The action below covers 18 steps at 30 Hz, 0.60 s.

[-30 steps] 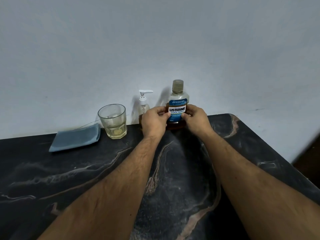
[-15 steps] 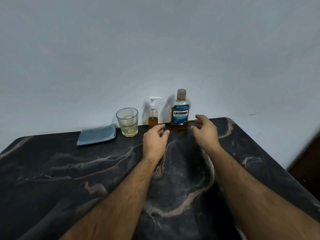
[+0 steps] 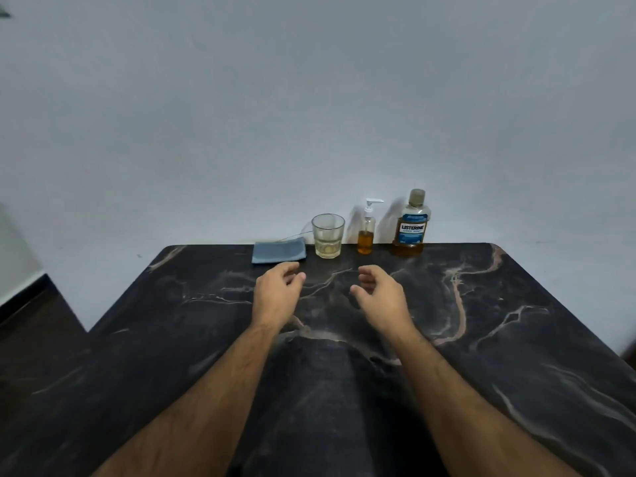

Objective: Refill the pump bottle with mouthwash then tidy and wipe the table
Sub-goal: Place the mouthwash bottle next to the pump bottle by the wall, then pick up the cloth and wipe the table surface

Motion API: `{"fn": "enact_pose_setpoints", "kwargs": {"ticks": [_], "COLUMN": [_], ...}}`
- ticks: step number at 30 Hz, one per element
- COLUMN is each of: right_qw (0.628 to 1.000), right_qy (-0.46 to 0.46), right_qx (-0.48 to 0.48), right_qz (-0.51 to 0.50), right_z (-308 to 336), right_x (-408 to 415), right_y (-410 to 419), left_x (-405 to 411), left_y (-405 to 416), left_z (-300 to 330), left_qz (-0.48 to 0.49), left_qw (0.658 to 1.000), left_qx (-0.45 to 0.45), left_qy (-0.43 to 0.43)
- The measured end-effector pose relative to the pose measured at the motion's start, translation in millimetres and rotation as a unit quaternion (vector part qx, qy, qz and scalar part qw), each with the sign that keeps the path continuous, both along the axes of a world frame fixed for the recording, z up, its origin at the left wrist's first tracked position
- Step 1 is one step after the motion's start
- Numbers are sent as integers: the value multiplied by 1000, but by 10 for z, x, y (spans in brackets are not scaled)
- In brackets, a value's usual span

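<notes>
The small clear pump bottle with a white dispenser head (image 3: pixel 366 232) stands upright at the back edge of the black marble-patterned table (image 3: pixel 516 339), close against the pale wall (image 3: pixel 309 115), and it holds amber liquid in its lower part. Just to its right stands the bigger clear mouthwash bottle with a blue label and a greyish cap (image 3: pixel 410 223), cap on, amber liquid showing only near its base. To the left of the pump bottle there's a faceted clear drinking glass (image 3: pixel 327 235) with a little pale yellowish liquid at the bottom, and beside that, further left, a folded blue-grey cloth (image 3: pixel 278 250) lying flat on the tabletop. All four sit in a row along the wall, each apart from its neighbour.

Out in front, both bare forearms reach across the table. The left hand (image 3: pixel 275 294) is over the surface below the cloth and glass, fingers loosely curled, nothing in it. The right hand (image 3: pixel 380 296) is alongside, below the pump bottle, fingers loosely bent too, thumb pointing inward, gripping nothing. The two hands are near each other but not touching, and both are well short of the row of things at the back.
</notes>
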State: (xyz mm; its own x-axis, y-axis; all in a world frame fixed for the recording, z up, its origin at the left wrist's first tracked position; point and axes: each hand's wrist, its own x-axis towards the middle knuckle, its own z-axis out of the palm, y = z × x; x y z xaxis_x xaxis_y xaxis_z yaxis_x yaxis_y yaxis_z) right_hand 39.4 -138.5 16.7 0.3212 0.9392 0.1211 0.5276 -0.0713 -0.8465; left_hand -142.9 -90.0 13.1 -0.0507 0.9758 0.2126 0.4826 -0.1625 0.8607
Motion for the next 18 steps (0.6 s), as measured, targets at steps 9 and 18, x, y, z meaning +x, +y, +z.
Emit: {"fn": "enact_pose_setpoints", "kwargs": {"ticks": [9, 18], "right_qw": [999, 991], "right_qy": [41, 108], "right_qx": [-22, -80], "right_qz": [9, 2], "right_z": [54, -215], "right_x": [-626, -713], "right_y": [525, 1602], "left_x": [-791, -916], "left_y": [399, 1326], "left_z": [-179, -385], "left_qz": [66, 96], "left_qw": [997, 984], "left_qx": [-23, -96], "left_qy": [-33, -118]}}
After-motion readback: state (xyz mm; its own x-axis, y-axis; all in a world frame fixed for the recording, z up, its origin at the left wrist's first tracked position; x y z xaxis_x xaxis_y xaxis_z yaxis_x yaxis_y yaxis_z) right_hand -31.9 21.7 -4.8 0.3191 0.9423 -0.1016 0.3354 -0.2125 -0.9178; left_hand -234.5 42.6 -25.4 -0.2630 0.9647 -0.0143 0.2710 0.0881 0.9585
